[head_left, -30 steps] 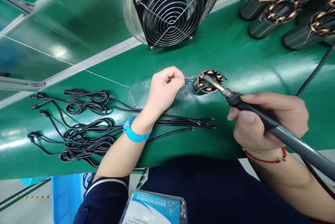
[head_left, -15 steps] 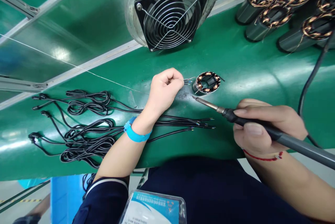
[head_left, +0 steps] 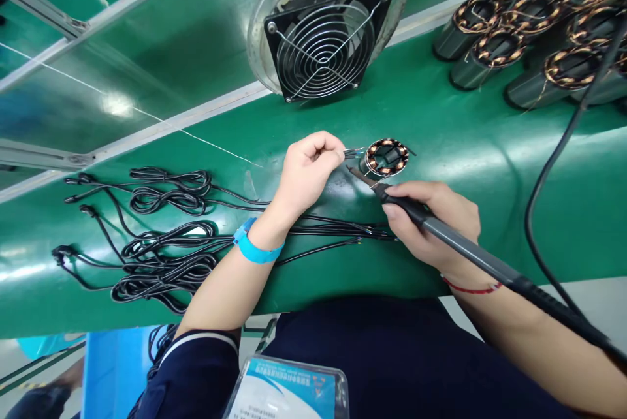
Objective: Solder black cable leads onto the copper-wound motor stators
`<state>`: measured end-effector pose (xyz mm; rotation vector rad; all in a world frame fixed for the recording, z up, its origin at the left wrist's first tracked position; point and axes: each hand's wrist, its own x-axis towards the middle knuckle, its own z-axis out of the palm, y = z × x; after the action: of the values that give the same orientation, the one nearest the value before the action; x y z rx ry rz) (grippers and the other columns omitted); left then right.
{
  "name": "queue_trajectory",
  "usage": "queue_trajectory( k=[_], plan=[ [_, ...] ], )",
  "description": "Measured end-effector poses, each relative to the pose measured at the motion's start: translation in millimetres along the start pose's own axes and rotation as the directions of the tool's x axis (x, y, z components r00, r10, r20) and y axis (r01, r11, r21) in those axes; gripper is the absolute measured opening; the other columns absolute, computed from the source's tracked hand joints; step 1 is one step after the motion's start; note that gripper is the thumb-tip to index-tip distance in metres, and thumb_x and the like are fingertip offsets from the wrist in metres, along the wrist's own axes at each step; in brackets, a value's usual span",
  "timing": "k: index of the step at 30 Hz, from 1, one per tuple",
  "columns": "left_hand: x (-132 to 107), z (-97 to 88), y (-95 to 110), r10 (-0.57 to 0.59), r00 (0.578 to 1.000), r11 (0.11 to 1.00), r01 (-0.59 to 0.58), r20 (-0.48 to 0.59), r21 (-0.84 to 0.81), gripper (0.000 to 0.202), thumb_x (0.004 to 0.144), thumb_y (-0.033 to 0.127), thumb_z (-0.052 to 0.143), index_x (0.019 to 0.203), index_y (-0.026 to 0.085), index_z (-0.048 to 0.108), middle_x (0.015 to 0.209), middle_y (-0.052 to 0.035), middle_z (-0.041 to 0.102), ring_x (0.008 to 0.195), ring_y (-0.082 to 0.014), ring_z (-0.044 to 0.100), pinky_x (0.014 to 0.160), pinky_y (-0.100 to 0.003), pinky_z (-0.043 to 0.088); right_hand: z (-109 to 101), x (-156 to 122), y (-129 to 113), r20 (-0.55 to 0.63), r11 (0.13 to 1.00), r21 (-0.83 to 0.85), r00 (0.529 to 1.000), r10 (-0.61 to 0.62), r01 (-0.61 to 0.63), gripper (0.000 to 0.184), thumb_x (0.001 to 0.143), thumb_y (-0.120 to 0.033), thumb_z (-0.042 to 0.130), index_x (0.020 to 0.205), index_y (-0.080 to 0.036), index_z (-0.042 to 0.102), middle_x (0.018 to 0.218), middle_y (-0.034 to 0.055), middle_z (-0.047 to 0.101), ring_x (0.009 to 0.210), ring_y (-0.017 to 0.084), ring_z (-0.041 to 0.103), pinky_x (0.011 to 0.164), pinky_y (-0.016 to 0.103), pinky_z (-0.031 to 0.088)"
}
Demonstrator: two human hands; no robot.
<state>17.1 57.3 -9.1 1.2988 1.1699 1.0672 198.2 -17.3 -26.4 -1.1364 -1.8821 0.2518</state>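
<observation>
A green bench (head_left: 470,145) spans the view, seen from above. Below its left edge stands a blue bin (head_left: 117,367). At the top, a fan (head_left: 323,57) behind a round wire grille faces the bench. Coiled black cords (head_left: 142,288) lie at left, their stripped ends reaching right past the left forearm. At upper right, a group of stators (head_left: 494,57) stands close together, copper windings uppermost.

The iron (head_left: 470,256) slants up and leftward from lower right. The right hand (head_left: 441,217) is closed around its grip, thumb and fingers wrapped near the front end. The left hand (head_left: 313,164) is curled, thumb and forefinger pinched on wires (head_left: 353,153) that project toward the single stator (head_left: 386,156). This stator is on the bench just right of the left fingertips, its wound end facing up. The iron's tip lies just below the wires; contact between them cannot be told.

A badge (head_left: 289,393) rests at the person's chest. A blue wristband (head_left: 257,246) circles the left wrist, a red bracelet (head_left: 473,290) the right. A thin pale strand (head_left: 196,137) crosses the upper left.
</observation>
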Motion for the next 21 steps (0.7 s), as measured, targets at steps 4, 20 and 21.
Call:
queue_trajectory(
  k=[4, 20, 21],
  plan=[
    [1, -1.3, 1, -0.029, 1.000, 0.996, 0.029, 0.012, -0.087, 0.012, 0.070, 0.010, 0.053, 0.064, 0.017, 0.059, 0.054, 0.0045, 0.049, 0.051, -0.0074, 0.043, 0.053, -0.022, 0.036, 6, -1, 2, 0.043, 0.998, -0.022, 0.998, 0.054, -0.053, 0.016, 0.089, -0.024, 0.064, 0.104, -0.022, 0.060, 0.092, 0.0007, 0.073, 0.075, 0.014, 0.071, 0.068, 0.022, 0.056],
    [0, -0.7, 9, -0.144, 0.989, 0.981, 0.136, -0.042, -0.141, 0.016, 0.075, 0.006, 0.056, 0.065, 0.018, 0.052, 0.056, 0.0058, 0.052, 0.045, -0.0044, 0.040, 0.044, -0.019, 0.032, -3, -3, 2, -0.136, 0.994, 0.098, 0.990, -0.032, 0.046, 0.011, 0.086, -0.027, 0.064, 0.096, -0.026, 0.065, 0.070, -0.0011, 0.068, 0.051, 0.014, 0.062, 0.048, 0.028, 0.051],
    [-1, -0.6, 10, -0.147, 0.988, 0.980, 0.139, -0.046, -0.145, 0.016, 0.075, 0.006, 0.056, 0.065, 0.018, 0.052, 0.055, 0.0060, 0.051, 0.045, -0.0044, 0.040, 0.044, -0.019, 0.032, -6, -5, 3, -0.169, 0.990, 0.135, 0.986, -0.014, 0.037, 0.012, 0.087, -0.032, 0.063, 0.098, -0.027, 0.064, 0.066, -0.0026, 0.066, 0.048, 0.014, 0.061, 0.046, 0.028, 0.051]
  ],
)
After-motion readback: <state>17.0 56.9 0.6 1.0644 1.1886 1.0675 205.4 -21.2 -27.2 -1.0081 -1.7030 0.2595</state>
